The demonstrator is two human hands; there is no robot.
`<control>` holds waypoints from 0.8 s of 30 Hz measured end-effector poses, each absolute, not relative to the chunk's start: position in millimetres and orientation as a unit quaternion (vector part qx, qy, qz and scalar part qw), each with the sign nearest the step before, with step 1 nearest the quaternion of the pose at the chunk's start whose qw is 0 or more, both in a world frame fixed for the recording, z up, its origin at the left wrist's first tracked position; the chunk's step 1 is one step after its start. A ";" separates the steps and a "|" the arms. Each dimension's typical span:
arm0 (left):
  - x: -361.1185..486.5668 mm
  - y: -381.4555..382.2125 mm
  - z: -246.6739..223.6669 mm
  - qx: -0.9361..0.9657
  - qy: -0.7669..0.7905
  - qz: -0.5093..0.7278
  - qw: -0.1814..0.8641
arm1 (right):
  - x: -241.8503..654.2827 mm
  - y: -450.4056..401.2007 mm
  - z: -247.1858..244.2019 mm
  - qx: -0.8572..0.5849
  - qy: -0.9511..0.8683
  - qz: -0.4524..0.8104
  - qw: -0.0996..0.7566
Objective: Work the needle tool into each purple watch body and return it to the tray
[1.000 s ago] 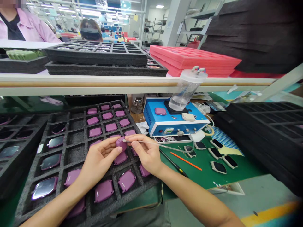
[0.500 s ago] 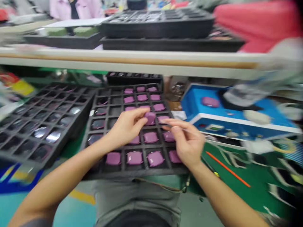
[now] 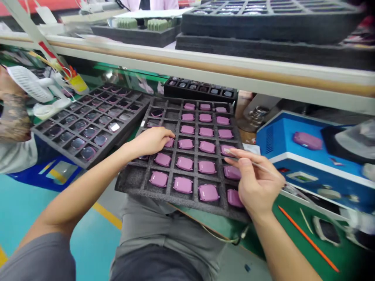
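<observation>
Mauve casings sit one per cell in the black foam tray; the left hand lies open, fingertips on one casing, well apart from the right hand, pinching a slim wand steady, its tip right by another casing.

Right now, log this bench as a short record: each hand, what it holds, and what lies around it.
Left hand: resting on the foam tray, fingertips beside a mauve rounded part
Right hand: pinching a thin wand tool above the tray's right edge
Tray contents: rows of mauve parts
Left of tray: dark tray of glass-faced parts
Right of tray: blue bench unit, mauve part on top; orange rod on green mat
</observation>
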State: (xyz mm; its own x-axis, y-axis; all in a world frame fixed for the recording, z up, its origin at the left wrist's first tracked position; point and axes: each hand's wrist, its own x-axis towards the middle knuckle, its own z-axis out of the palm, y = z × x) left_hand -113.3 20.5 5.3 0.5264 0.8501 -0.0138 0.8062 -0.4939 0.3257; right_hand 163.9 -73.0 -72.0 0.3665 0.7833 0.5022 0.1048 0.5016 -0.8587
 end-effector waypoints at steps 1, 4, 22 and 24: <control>-117.8 14.1 7.6 0.861 0.488 0.085 0.115 | 163.6 -73.3 -71.8 -0.439 -0.508 0.242 0.700; -138.8 -18.6 18.0 0.848 0.519 0.101 0.041 | 162.7 -74.3 -70.7 -0.434 -0.504 0.248 0.704; -16.8 -11.5 7.7 0.651 0.413 0.347 0.534 | 161.9 -65.7 -66.0 -0.420 -0.473 0.225 0.742; 1.3 -7.5 -5.5 0.634 0.385 0.338 0.579 | 163.0 -63.8 -66.8 -0.416 -0.476 0.231 0.739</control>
